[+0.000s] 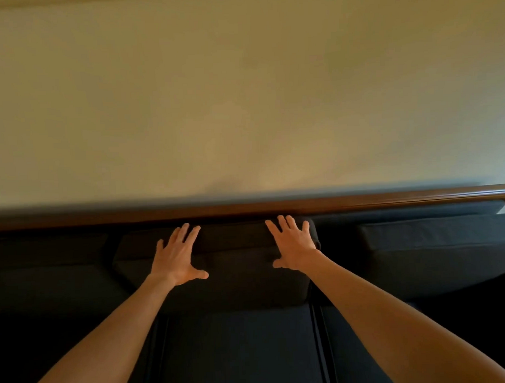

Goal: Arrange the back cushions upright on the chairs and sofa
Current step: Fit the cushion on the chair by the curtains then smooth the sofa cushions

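I look down on a dark sofa point(239, 349) that stands against a plain beige wall point(242, 91). A brown wooden rail point(360, 202) runs along the top of the sofa back, just under the wall. The light is dim, so the dark fabric shows little detail.

The middle cushion point(234, 266) stands upright against the sofa back, with its top edge just below the rail. My left hand point(176, 257) lies flat on its front, on the left part, with the grip spread wide and the thumb pointing inward. My right hand point(293, 244) lies flat on the right part near the cushion's corner, its grip also spread, and its fingertips reach the top edge. Neither hand pinches the fabric; both only press on it.

On the right a second cushion point(436, 256) leans against the back, apart from the middle one by a dark gap. On the left a third cushion point(48, 267) is also there, but it is too dark to tell how it stands.

Below the cushions are the seat pads point(240, 363), with seams between them
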{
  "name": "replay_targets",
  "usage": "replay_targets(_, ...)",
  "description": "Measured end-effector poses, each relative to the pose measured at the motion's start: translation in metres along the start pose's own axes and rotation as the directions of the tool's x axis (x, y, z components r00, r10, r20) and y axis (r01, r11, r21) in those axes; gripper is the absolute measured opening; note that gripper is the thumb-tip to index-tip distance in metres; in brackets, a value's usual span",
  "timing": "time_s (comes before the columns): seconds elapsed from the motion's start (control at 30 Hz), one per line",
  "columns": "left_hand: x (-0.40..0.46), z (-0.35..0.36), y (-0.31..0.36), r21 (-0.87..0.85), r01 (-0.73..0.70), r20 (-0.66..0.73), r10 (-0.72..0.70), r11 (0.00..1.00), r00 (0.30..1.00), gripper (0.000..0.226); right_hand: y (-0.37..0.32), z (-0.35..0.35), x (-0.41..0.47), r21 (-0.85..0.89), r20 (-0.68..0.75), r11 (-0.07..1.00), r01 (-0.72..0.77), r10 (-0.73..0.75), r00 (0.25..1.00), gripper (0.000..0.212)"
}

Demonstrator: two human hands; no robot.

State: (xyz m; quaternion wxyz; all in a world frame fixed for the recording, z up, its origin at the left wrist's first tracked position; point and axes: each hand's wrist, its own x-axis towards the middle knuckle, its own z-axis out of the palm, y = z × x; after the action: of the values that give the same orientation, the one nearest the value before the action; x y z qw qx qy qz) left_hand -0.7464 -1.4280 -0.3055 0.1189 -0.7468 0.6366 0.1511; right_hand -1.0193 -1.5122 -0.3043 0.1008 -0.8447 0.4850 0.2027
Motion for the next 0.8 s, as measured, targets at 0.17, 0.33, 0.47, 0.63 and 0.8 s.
replay_targets(0.17,0.003,0.002,-0.020,0.129,0.024,-0.044,-0.018,0.991,0.999,0.118,0.005,0.002,0.004,-0.044,-0.008,0.998,-0.043,0.043,0.999,0.126)
replay_targets(0.33,0.006,0.005,-0.010,0.165,0.020,-0.052,-0.011,0.986,0.999,0.116,0.015,0.004,0.005,-0.070,-0.016,0.996,-0.047,0.046,0.999,0.125)
replay_targets(0.47,0.003,0.004,-0.002,0.156,0.011,-0.058,-0.002,0.988,0.998,0.113,0.025,0.009,0.002,-0.072,-0.024,0.997,-0.034,0.033,0.999,0.122)
replay_targets(0.63,0.001,0.004,0.014,0.122,-0.005,-0.071,0.014,0.992,0.997,0.113,0.040,0.017,-0.009,-0.072,-0.061,0.996,-0.050,0.046,0.997,0.121)
replay_targets(0.8,0.002,0.006,0.029,0.089,-0.019,-0.074,0.026,0.996,0.997,0.112,0.054,0.022,-0.016,-0.075,-0.064,0.995,-0.070,0.066,0.996,0.122)
